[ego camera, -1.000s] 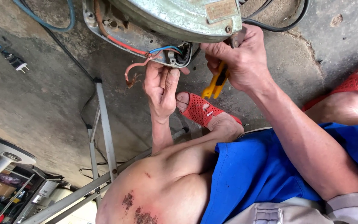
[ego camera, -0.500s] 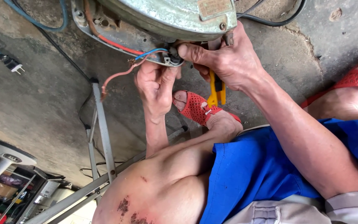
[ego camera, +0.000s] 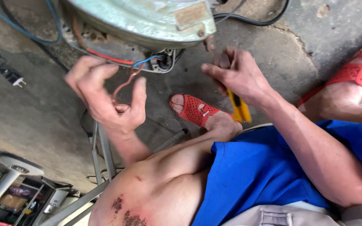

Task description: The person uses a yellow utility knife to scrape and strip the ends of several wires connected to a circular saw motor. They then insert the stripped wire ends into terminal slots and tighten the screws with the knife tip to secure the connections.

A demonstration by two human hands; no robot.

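Note:
My left hand (ego camera: 105, 98) curls around a reddish-brown wire (ego camera: 124, 86) that runs up to the wiring box (ego camera: 160, 62) of a pale green motor housing (ego camera: 147, 21). Red and blue wires lead into the same box. My right hand (ego camera: 237, 75) grips yellow-handled pliers (ego camera: 239, 109), handles pointing down toward my knee; the jaws are hidden behind the fingers. This hand hovers just right of the wiring box, apart from it.
My feet in red perforated sandals (ego camera: 195, 109) rest on the concrete floor (ego camera: 34, 121). A black plug (ego camera: 12, 76) lies at left, a black cable (ego camera: 252, 19) at top. A metal frame (ego camera: 101, 155) and a cluttered toolbox (ego camera: 13, 196) sit lower left.
Both hands have drawn back from the wiring box. The left hand moved left, pulling the brown wire outward; the right hand with the pliers dropped away to the right.

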